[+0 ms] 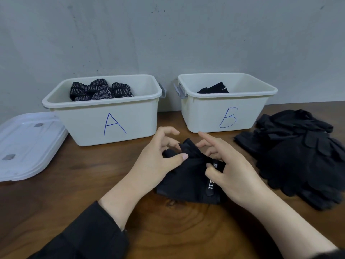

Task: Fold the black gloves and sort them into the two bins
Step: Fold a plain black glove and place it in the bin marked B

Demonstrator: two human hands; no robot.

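Mid-fold on 1 glove [186, 176]: it lies bunched on the wooden table [74, 184], in front of the gap between the 2 bins, not yet a tidy bundle. Left hand [158, 159] pins the glove's left side, thumb pressed onto the fabric, other fingers curled above it. Right hand [227, 165] pinches the fabric at the tab with white print, thumb and curled fingers on the cloth, index finger sticking out toward bin B [242, 116]. So both hands are closed on the same glove. Bin A [89, 124] already holds several patterned, dotted black bundles [97, 91]; bin B holds at least 1 plain black piece [214, 89], most of its floor hidden by the front wall. The pile of unfolded gloves [298, 156] sits on the table to the right, just beside bin B, well stocked, so my read is the task is far from done. 2 clear lids [24, 144] lie stacked to the left of bin A. Next move, as I judge it: finish tucking the finger end over so the bundle holds, then lift it. This one looks plain black, which matches B, not A. Risk: loose fold springs open on release.
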